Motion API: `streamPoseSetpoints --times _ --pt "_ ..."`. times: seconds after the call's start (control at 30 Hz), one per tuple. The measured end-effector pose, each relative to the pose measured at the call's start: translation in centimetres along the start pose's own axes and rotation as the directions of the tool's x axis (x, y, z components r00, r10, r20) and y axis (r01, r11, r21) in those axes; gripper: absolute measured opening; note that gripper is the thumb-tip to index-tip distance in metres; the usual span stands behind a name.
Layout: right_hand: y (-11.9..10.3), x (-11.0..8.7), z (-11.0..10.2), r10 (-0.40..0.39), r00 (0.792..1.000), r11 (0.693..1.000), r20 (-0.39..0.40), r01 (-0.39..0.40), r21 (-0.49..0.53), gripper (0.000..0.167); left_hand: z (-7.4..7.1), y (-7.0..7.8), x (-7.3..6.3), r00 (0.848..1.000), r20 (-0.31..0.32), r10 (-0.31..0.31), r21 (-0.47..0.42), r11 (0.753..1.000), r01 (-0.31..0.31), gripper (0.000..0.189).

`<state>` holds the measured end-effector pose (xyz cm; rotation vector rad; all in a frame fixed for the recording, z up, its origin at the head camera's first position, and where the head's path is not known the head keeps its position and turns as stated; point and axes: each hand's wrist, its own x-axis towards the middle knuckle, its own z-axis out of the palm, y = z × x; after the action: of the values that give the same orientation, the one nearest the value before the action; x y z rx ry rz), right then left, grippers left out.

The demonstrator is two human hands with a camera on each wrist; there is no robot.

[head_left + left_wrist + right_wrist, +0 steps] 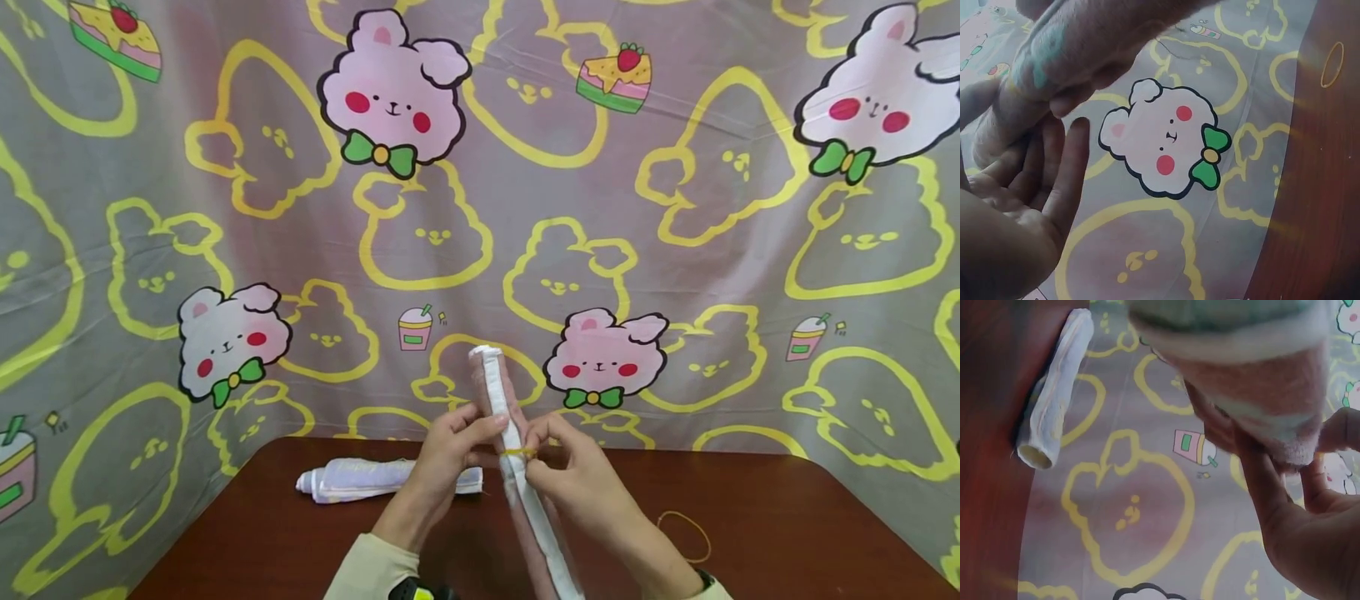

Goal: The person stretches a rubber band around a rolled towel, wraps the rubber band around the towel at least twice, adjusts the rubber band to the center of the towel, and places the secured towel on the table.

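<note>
A long rolled towel (491, 383), pink with a white edge strip, stands up at a slant between both hands in the head view. My left hand (448, 450) grips it, thumb across the front and fingers behind. Around its middle runs a yellow rubber band (516, 452). On the other side my right hand (576, 471) pinches that band between thumb and bent index finger, right against the towel. In the right wrist view the near end of the towel (1260, 381) looms large and covers part of the right hand (1310, 525).
A second rolled towel (367, 479), pale lavender and white, lies on the dark red-brown table (255, 525) behind the left hand. A loose yellow rubber band (707, 542) lies to the right of the right forearm. A patterned curtain (480, 200) hangs behind the table.
</note>
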<state>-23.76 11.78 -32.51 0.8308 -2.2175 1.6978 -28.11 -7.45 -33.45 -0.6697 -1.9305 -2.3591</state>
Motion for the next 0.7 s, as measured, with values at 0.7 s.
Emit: streamPoseSetpoints --times 0.7 --pt "0.3 -0.3 1.4 -0.348 0.937 0.838 0.033 0.326 -0.438 0.040 1.0 0.8 -0.5 0.978 -0.209 0.015 0.137 0.991 0.014 0.036"
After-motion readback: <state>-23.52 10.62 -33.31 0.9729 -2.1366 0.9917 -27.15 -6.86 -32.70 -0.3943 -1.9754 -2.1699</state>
